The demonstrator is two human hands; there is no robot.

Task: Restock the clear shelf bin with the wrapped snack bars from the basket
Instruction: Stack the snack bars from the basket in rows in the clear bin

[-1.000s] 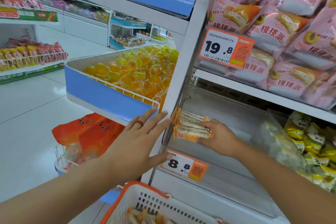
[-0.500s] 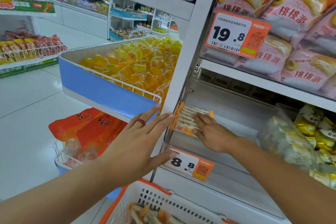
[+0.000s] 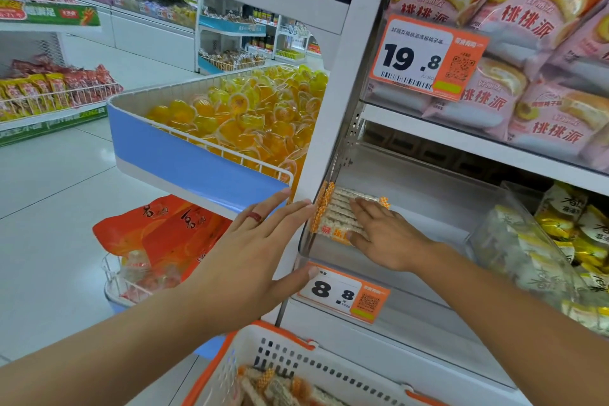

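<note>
A clear shelf bin (image 3: 425, 181) sits on the middle shelf, above an orange 8.8 price tag (image 3: 346, 295). A row of wrapped snack bars (image 3: 336, 211) with orange ends lies in its front left corner. My right hand (image 3: 384, 234) lies flat on these bars, fingers straight. My left hand (image 3: 253, 254) stays outside the bin, fingers straight against its left front corner, thumb near the price tag. A red ring is on one finger. The white and orange basket (image 3: 296, 356) at the bottom holds more wrapped bars (image 3: 280, 387).
A white upright post (image 3: 342, 92) stands left of the bin. A blue tray of yellow jelly cups (image 3: 237, 115) juts out on the left, orange bags (image 3: 164, 234) below it. Pink cake packs (image 3: 534, 43) fill the upper shelf. Yellow packs (image 3: 560, 241) fill the neighbouring bin.
My right hand has lowered the bars from the air into the bin's front left corner and flattened on top of them. My left hand has stayed at the bin's corner.
</note>
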